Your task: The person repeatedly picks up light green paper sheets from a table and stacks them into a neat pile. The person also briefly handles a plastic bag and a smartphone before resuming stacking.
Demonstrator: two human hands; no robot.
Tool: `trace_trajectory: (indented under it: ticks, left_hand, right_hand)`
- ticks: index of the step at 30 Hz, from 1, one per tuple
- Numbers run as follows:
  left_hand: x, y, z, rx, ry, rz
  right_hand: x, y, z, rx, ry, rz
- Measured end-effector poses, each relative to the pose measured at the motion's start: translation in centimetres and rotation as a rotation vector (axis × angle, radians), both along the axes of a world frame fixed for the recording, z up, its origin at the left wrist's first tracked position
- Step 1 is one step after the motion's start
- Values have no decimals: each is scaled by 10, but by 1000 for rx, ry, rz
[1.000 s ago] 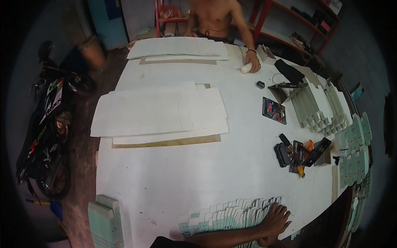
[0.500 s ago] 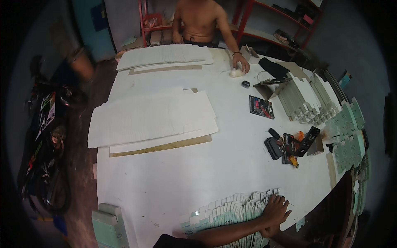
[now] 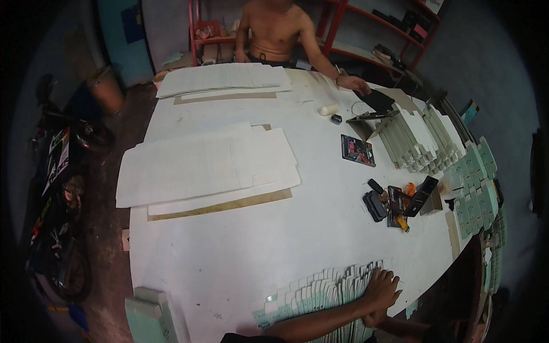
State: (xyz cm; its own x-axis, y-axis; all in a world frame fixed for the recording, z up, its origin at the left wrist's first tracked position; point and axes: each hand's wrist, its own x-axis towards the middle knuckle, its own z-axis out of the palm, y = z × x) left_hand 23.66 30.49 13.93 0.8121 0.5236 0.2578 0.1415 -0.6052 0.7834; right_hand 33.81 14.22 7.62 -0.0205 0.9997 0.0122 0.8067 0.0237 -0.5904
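A fanned row of flat white and pale-green cartons (image 3: 320, 297) lies along the near edge of the table. My left hand (image 3: 383, 288) is at the row's right end, its forearm crossing over the cartons. Its fingers are bent and a little apart, with nothing visible between them. Below the left wrist, my right hand (image 3: 374, 318) is against the same end of the row. Its fingers are mostly hidden behind the left hand and wrist, so their grip does not show.
Stacks of white card sheets (image 3: 206, 166) lie left of centre and at the far edge. On the right are folded grey-white cartons (image 3: 409, 137), a black case (image 3: 374, 206) and blister packs (image 3: 357, 150). A green box (image 3: 150, 317) stands near left. Across the table is another person (image 3: 274, 31).
The other person's hand has left the pale bottle-like item and moved right, towards the black cloth. My hands stay at the row's end. The view has shifted slightly.
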Motion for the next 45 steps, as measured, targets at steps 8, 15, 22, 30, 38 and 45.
trace_trajectory:
  ticks: [8, 15, 22, 30, 38, 45]
  left_hand:
    - [-1, -3, 3, 15, -35, 27]
    - [-2, 4, 8, -16, 14, -21]
    - [-1, 4, 7, -1, -6, 5]
    - [-6, 3, 21, 75, 82, -33]
    - [-29, 1, 92, 153, -389, -34]
    - [-117, -5, 87, 305, -121, -45]
  right_hand:
    - [-2, -2, 5, -100, 85, -22]
    - [-8, 10, 12, -127, 66, -52]
    - [-6, 22, 13, -112, 51, -41]
    - [-13, 18, 8, -40, 11, -63]
    - [-28, 36, 26, 54, -178, -104]
    - [-34, 51, 48, 63, -353, -190]
